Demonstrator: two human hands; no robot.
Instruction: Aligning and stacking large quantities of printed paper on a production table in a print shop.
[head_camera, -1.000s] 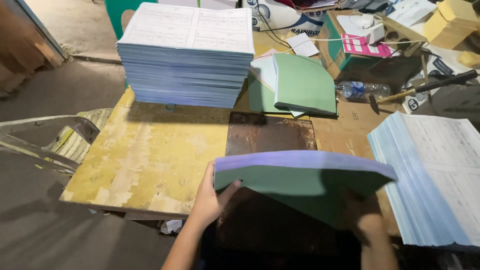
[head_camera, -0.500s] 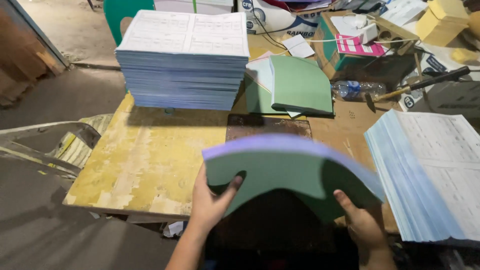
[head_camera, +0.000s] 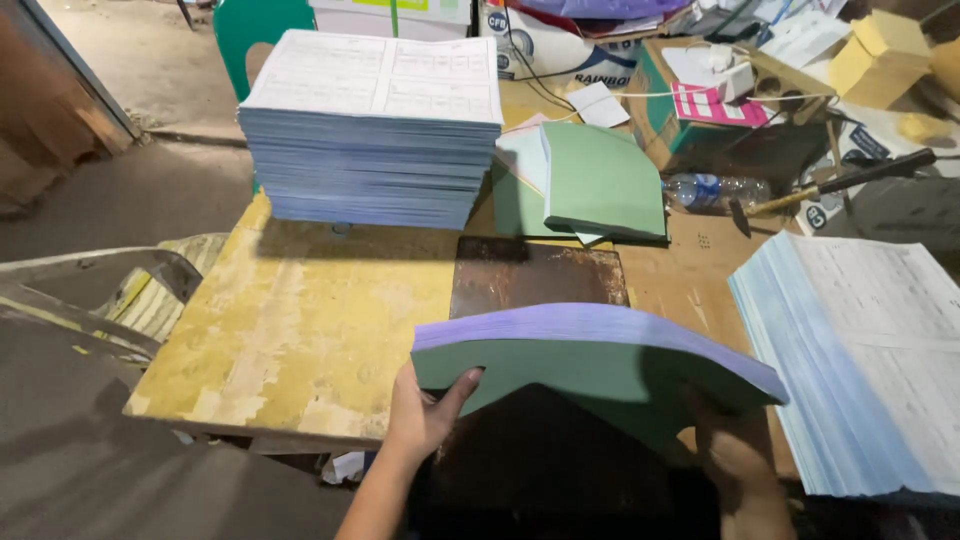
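Pad (head_camera: 590, 355), green cover, purple edges, bowed

A worn yellow tabletop (head_camera: 300, 330) is seen. A tall stack of printed sheets (head_camera: 375, 125) is set at its far edge, a green-covered pad (head_camera: 600, 180) beside it, and a rusty metal plate (head_camera: 535, 280) lies mid-table.

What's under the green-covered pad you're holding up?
Below the bent green-covered pad, held by left hand and right hand, lies a dark rusty metal plate on the yellow table. The pad hides the plate's near part.
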